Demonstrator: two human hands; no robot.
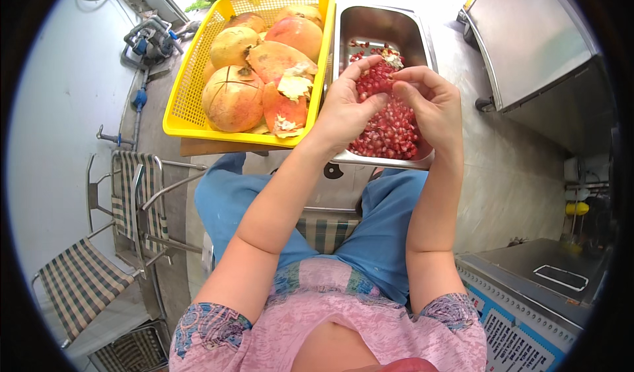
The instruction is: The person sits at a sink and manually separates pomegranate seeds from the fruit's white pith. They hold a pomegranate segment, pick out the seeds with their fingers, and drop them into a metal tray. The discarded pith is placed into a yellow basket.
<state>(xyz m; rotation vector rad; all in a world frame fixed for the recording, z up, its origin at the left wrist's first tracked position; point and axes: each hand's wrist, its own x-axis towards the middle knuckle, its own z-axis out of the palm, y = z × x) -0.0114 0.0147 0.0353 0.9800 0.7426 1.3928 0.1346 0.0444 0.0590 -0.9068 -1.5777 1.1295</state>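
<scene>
My left hand [349,107] holds a pomegranate piece [375,78] packed with red arils, between its thumb and fingers. Close against the right side of that piece are the bent thumb and forefinger of my right hand [433,99]; whether they pinch anything is too small to tell. Both hands are over a deep stainless steel pan [428,40]. Loose pomegranate arils [389,131] are heaped in its near part, with a few scattered farther back. Pale pith [393,59] shows just beyond my fingertips. My hands hide part of the heap.
Left of the pan, a yellow plastic basket [171,119] holds several pomegranates [233,97], one scored, and pieces of peel [285,107]. Folding chairs [138,193] and a pump [153,42] are at left. A wheeled metal cabinet [535,35] is at right.
</scene>
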